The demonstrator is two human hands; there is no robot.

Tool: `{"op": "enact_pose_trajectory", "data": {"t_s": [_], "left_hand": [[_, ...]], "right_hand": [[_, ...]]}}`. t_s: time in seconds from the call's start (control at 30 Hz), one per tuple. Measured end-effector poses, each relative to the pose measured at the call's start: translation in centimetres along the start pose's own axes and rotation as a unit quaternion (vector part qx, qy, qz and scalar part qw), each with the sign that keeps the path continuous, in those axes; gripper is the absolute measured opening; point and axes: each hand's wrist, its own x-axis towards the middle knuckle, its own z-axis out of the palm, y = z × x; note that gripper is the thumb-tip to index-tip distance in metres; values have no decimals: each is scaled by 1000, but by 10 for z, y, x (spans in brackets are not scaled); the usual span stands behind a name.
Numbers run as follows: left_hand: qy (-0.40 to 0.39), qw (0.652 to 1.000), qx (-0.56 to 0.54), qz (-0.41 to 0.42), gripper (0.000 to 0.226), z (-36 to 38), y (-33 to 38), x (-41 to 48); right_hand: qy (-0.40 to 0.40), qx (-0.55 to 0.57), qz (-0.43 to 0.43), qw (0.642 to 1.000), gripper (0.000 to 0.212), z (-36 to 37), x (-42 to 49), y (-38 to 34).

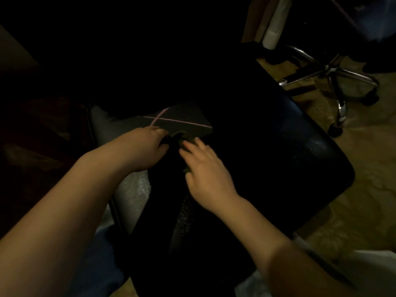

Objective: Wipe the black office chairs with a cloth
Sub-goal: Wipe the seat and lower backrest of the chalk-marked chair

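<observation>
A black office chair [278, 146] fills the middle of the dim head view, its seat spreading right and down. A dark green cloth [184, 139] lies bunched on the seat between my hands. My left hand [147, 151] has its fingers curled around the cloth's left edge. My right hand [205, 166] lies flat on the cloth with fingers stretched out, pressing it onto the seat. Most of the cloth is hidden under my hands and in shadow.
A second chair's chrome star base with castors [334, 76] stands at the upper right on the patterned floor [353, 211]. A dark panel with pink crossed lines [177, 118] sits behind my hands. A white post [273, 33] rises at top right. The left side is in deep shadow.
</observation>
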Motion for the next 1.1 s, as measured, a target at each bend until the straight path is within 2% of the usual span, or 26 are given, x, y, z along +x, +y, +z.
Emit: {"op": "enact_pose_trajectory", "data": {"t_s": [0.07, 0.13, 0.23, 0.37, 0.53, 0.63, 0.7, 0.8, 0.9, 1.0, 1.1], "left_hand": [[-7, 1000, -1, -6, 45, 2, -4, -1], [-11, 1000, 2, -12, 47, 2, -11, -3], [2, 1000, 2, -11, 48, 2, -22, -8], [5, 1000, 3, -15, 46, 1, -32, -15], [-2, 999, -2, -36, 45, -3, -47, -17], [-11, 998, 9, -54, 45, 0, -56, -18], [-18, 998, 19, -60, 44, 2, -59, -19], [-15, 997, 33, -63, 45, 5, -59, -18], [-20, 996, 54, -67, 51, 7, -58, -16], [-26, 993, 83, -76, 53, 9, -56, -15], [-46, 987, 123, -88, 59, 11, -51, -16]], "right_hand": [[-12, 18, -7, 1000, 56, -5, -1, 8], [22, 41, 25, 999, 56, -18, -3, 34], [96, 38, 128, 986, 54, -47, -16, 97], [172, 11, 257, 951, 51, -80, -43, 161], [222, -31, 331, 917, 62, -75, -41, 171], [227, -46, 335, 913, 55, -71, -20, 154], [197, -28, 296, 934, 47, -61, -3, 128], [125, -43, 195, 972, 51, -31, 20, 62], [44, -37, 49, 997, 60, 5, 23, -6], [-19, -26, -103, 994, 53, 30, 4, -46], [-35, -19, -155, 987, 48, 36, -16, -50]]}}
